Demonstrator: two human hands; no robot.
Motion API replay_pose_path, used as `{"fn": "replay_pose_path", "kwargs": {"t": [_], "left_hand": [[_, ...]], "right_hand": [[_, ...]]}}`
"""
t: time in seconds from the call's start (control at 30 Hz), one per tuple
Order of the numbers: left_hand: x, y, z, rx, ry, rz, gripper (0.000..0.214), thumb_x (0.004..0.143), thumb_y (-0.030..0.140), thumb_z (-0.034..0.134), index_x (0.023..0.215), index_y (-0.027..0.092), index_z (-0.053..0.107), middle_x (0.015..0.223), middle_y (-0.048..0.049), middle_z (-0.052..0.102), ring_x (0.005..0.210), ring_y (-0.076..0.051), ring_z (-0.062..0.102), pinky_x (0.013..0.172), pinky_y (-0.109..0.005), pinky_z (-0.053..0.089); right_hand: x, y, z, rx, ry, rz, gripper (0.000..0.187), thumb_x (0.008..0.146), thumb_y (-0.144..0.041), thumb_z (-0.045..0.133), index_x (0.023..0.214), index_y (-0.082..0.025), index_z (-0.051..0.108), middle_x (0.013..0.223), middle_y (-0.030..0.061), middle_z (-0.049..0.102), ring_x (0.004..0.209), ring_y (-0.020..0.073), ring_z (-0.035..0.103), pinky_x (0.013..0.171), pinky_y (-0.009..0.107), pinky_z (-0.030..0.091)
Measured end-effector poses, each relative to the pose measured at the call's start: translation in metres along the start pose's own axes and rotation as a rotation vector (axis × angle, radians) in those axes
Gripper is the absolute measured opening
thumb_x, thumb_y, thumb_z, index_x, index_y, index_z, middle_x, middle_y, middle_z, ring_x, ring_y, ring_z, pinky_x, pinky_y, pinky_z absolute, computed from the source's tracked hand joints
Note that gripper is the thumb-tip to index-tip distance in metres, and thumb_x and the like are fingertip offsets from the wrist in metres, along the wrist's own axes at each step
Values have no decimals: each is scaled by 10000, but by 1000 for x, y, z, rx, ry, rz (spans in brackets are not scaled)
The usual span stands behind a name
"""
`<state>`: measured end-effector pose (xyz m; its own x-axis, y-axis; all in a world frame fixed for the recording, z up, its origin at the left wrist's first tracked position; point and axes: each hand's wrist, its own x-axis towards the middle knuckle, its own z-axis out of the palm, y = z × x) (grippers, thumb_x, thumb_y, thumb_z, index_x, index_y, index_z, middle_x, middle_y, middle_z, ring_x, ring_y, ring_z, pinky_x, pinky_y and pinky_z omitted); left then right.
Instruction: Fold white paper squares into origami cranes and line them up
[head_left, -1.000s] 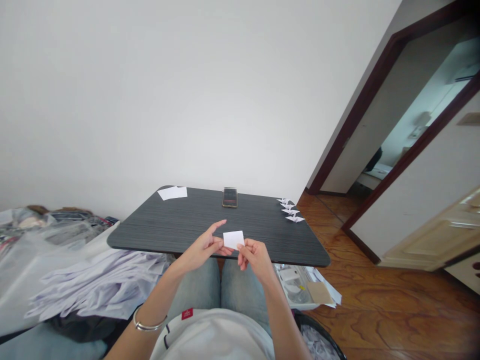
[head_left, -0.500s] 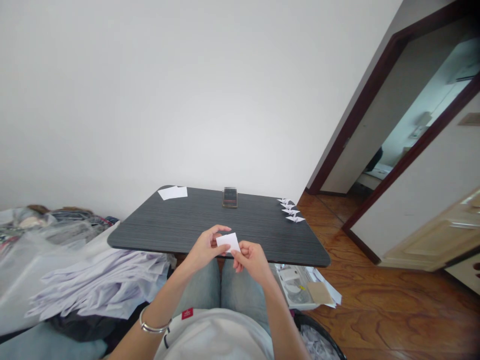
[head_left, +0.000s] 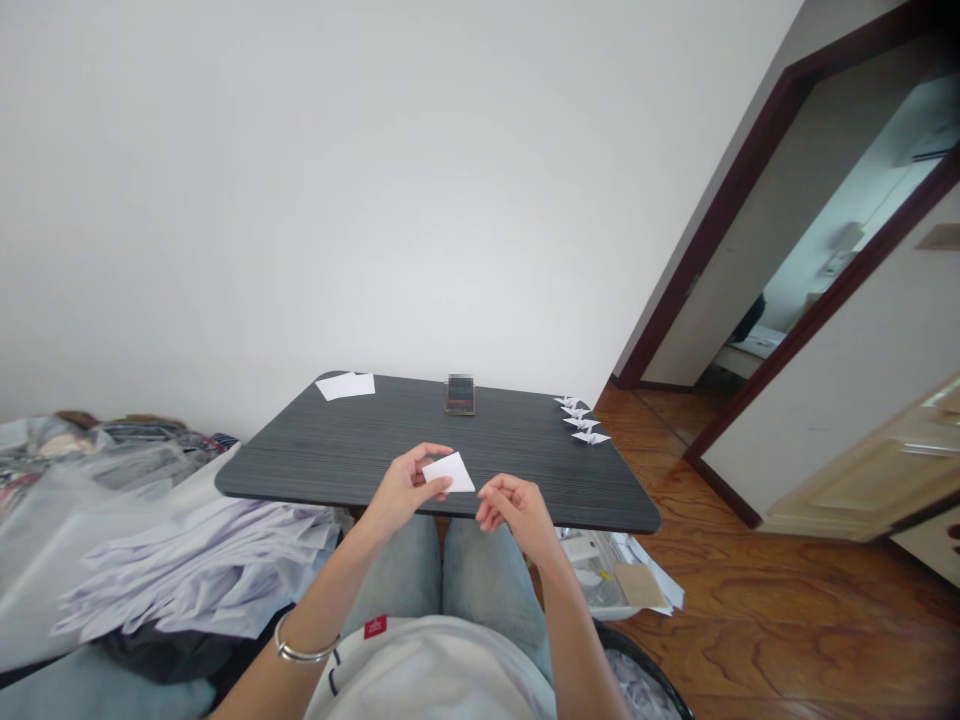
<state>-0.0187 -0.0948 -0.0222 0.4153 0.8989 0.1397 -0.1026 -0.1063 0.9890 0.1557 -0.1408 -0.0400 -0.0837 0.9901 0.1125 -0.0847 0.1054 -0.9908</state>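
A small piece of folded white paper (head_left: 451, 470) is pinched between the thumb and fingers of my left hand (head_left: 405, 488), above the table's near edge. Its pointed corner faces my right hand (head_left: 514, 508), which is just to the right of it. The fingers of that hand are curled together with no paper visible in them, and a narrow gap separates them from the corner. Several white folded paper cranes (head_left: 581, 422) stand in a row at the table's right side.
The dark table (head_left: 360, 450) has white paper sheets (head_left: 345, 385) at its back left and a small phone-like device (head_left: 460, 395) at the back. White cloth (head_left: 202, 565) is piled at left. On the right are a box of items (head_left: 600, 580) and a bin (head_left: 637, 685).
My right hand has let go of the paper and moved slightly right. The paper in my left hand has turned and now shows a pointed corner.
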Motion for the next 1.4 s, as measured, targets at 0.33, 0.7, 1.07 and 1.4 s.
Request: {"fn": "replay_pose_path", "kwargs": {"t": [0.33,0.7,1.07,1.4], "left_hand": [[0,-5,13,57,-17,56,241,681,294,630,834,113,585,711,-10,592,592,-95,518,505,-182,406],[-2,1,9,-12,-79,-16,249,684,320,623,828,116,628,625,-1,581,529,-87,506,470,-187,421],[-4,4,9,-82,-5,-20,165,646,280,634,668,116,634,567,0,558,513,-98,503,443,-203,446],[-3,2,10,52,-63,35,128,687,239,582,653,121,618,559,10,558,473,-82,497,460,-194,418]], "right_hand": [[4,8,19,86,237,-119,195,661,-313,667,722,-152,576,569,10,653,516,137,629,435,188,472],[3,8,17,117,254,-144,218,633,-331,688,717,-153,595,514,-12,628,442,110,586,433,199,483],[2,6,15,158,197,-104,216,656,-355,668,739,-166,605,575,5,649,506,130,609,495,234,505],[2,2,18,181,123,35,275,683,-402,638,650,-132,597,506,20,647,398,89,569,400,161,439]]}}
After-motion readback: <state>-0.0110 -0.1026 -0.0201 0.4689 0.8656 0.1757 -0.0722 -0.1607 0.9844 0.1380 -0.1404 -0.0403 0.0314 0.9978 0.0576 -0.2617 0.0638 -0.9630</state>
